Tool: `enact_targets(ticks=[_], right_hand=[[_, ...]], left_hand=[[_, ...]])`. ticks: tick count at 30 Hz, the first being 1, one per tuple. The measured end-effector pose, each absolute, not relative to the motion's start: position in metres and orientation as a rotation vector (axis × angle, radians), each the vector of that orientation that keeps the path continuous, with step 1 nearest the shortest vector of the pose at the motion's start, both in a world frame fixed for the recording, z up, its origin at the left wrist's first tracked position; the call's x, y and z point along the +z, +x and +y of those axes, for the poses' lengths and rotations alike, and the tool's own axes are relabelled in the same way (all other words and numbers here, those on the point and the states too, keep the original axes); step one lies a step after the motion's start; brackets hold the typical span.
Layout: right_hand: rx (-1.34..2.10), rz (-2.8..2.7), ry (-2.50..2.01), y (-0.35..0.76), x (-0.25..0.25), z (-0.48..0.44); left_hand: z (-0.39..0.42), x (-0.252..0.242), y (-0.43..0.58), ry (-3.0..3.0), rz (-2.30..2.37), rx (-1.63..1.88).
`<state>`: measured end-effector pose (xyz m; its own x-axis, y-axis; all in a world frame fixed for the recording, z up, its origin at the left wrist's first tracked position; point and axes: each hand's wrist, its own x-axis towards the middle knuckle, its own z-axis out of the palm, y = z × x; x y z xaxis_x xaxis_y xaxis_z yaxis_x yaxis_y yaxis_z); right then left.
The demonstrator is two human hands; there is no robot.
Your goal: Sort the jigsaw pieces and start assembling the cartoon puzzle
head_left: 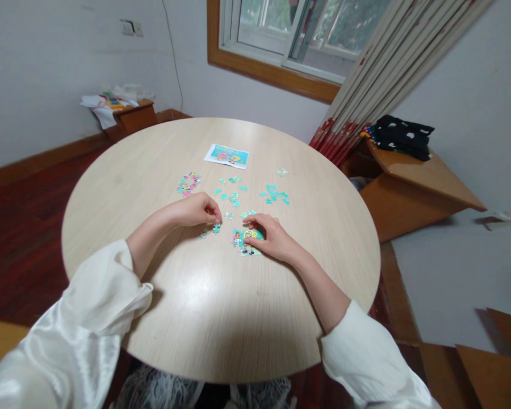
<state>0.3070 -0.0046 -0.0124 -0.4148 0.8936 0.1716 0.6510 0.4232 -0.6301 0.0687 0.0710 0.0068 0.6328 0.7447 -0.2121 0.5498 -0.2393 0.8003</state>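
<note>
A partly joined jigsaw puzzle (pixel 238 240) with a yellow cartoon figure lies on the round table. My right hand (pixel 275 237) rests over its right side, thumb on the joined pieces and curved fingers apart from the thumb, covering part of it. To the left, my left hand (pixel 200 209) has its fingertips pinched at a teal puzzle piece (pixel 216 228) just above the tabletop. Close by are a pale loose piece (pixel 203 234) and another small piece (pixel 229 216). A few greenish pieces (pixel 247 214) lie by my right fingertips.
Beyond my hands are a pink and teal pile (pixel 189 183), scattered teal pieces (pixel 233 197), a teal cluster (pixel 275 194) and pale pieces (pixel 282 171). A printed reference picture (pixel 227 156) lies farther back on the round table (pixel 196 324). A wooden stool (pixel 421 182) stands right.
</note>
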Motion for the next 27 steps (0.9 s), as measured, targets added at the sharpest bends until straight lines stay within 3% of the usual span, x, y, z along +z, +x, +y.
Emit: enact_targets(ticks=[9,19,27], right_hand=[[0.668,-2.188,-1.275,0.309,-0.017,-0.002],[0.664,-2.196,-1.283,0.311,-0.015,-0.004],[0.65,-2.197,-1.292,0.307,-0.015,-0.005]], left_hand=[[0.079,0.016,0.058,2.07,1.32,0.433],[0.082,0.01,0.049,2.09,1.341,0.271],[0.076,-0.007,0.076,2.311,1.292,0.536]])
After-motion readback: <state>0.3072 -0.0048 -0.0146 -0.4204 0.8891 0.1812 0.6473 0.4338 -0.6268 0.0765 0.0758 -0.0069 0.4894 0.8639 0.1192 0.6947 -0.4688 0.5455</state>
